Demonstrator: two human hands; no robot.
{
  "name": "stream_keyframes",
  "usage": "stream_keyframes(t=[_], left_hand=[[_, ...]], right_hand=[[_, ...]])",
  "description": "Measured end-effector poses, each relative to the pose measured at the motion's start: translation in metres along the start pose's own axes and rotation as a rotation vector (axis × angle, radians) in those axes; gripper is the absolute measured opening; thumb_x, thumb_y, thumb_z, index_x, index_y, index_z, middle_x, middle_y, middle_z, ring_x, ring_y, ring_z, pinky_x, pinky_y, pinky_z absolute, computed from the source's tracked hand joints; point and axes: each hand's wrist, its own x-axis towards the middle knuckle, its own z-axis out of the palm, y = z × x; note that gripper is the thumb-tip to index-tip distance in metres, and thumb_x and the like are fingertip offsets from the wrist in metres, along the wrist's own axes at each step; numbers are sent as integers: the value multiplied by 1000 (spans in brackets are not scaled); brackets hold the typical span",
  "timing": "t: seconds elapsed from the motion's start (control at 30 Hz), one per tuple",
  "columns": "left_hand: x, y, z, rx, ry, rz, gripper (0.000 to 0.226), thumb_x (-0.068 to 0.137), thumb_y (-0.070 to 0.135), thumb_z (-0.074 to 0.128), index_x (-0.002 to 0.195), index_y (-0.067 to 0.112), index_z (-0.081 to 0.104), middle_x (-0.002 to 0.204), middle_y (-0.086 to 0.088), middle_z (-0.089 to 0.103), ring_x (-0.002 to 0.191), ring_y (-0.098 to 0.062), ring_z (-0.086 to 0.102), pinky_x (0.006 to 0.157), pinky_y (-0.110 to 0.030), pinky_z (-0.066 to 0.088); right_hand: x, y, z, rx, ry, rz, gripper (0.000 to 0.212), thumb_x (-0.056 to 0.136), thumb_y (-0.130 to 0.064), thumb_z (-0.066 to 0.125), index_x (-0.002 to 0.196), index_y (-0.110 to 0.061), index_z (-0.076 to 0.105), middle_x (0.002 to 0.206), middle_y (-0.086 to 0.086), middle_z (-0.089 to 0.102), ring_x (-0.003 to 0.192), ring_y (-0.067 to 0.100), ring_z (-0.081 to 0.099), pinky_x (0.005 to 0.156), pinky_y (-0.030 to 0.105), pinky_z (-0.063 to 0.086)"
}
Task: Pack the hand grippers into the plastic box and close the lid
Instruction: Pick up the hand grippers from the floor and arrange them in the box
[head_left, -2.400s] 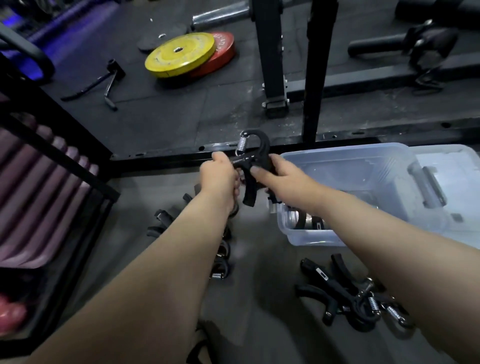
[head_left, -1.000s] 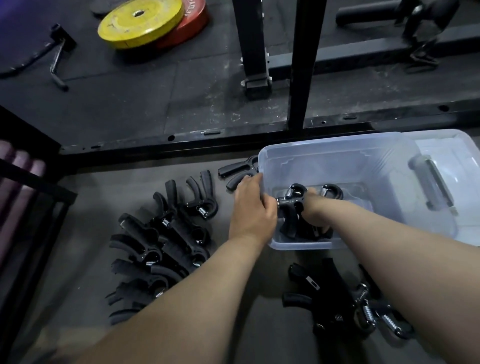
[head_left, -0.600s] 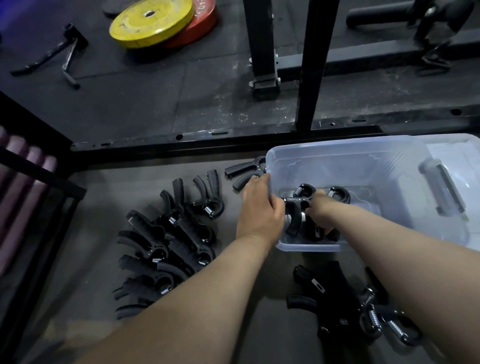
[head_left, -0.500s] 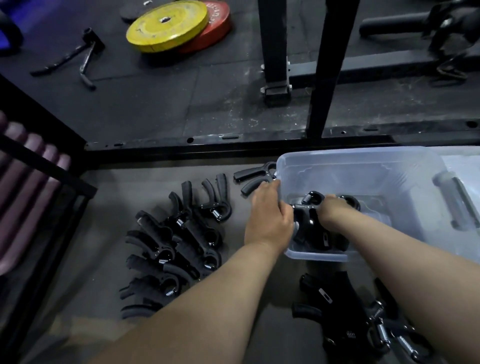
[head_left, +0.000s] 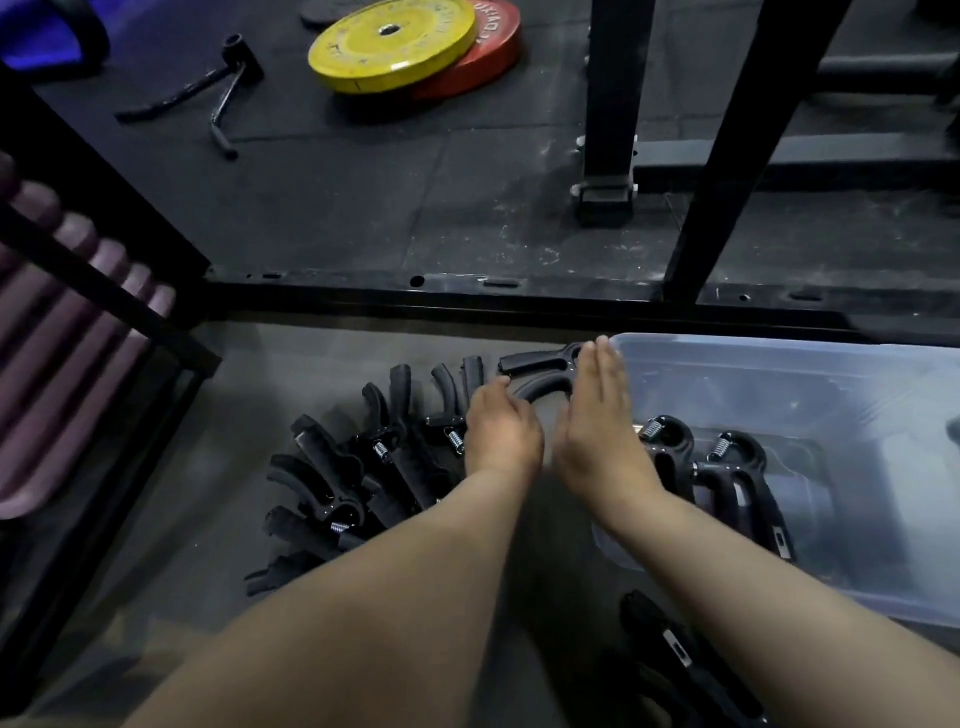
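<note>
A clear plastic box (head_left: 779, 347) sits on the floor at the right, with two black hand grippers (head_left: 675, 447) lying in its near left corner. Several more hand grippers (head_left: 358, 467) are fanned out on the floor to its left, and another heap (head_left: 675, 665) lies in front of the box. One hand gripper (head_left: 540, 371) lies just outside the box's far left corner. My left hand (head_left: 501, 431) hovers over it with fingers curled down; its grasp is hidden. My right hand (head_left: 597, 415) is flat and empty beside the box's left wall.
A black rack rail (head_left: 519, 299) runs across the floor behind the box, with uprights (head_left: 613, 104) rising from it. Yellow (head_left: 389, 44) and red (head_left: 496, 49) weight plates and a cable handle (head_left: 223, 98) lie beyond. A rack of purple mats (head_left: 62, 364) stands at left.
The hand gripper I carried now lies in the box beside another. My right hand has come out of the box, and both hands have moved left toward the gripper by its corner.
</note>
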Motion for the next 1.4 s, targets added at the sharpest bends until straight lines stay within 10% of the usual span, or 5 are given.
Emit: stream_keyframes(t=[0.67, 1.17, 1.3, 1.4], left_hand=[[55, -18, 48, 516, -242, 50, 34, 91, 31, 56, 115, 7, 55, 123, -13, 51, 117, -35, 49, 99, -43, 42], [22, 37, -17, -98, -38, -202, 38, 102, 18, 35, 132, 3, 54, 131, -18, 59, 122, -34, 54, 97, -33, 44], [-14, 50, -34, -114, 183, 5, 47, 104, 25, 29, 104, -5, 66, 106, -24, 67, 101, -39, 61, 83, -36, 46], [-43, 60, -41, -73, 222, 228, 49, 103, 27, 26, 91, 0, 65, 96, -15, 67, 88, -30, 58, 73, -31, 37]], right_hand=[[-8, 10, 1, 269, 33, 6, 63, 101, -12, 26, 156, -28, -1, 156, -28, -20, 141, -11, -20, 118, 23, 0], [-1, 17, 5, 177, 55, -39, 59, 100, -9, 30, 156, -13, 11, 163, -8, -10, 148, 4, -11, 123, 30, 4], [-4, 10, -13, 271, 27, -11, 51, 103, -17, 33, 153, -10, 26, 164, -3, 5, 149, 7, 3, 119, 21, 7], [-7, -1, -43, 636, 51, 190, 33, 102, -20, 37, 127, -15, 58, 141, 2, 51, 119, 11, 50, 92, 9, 34]])
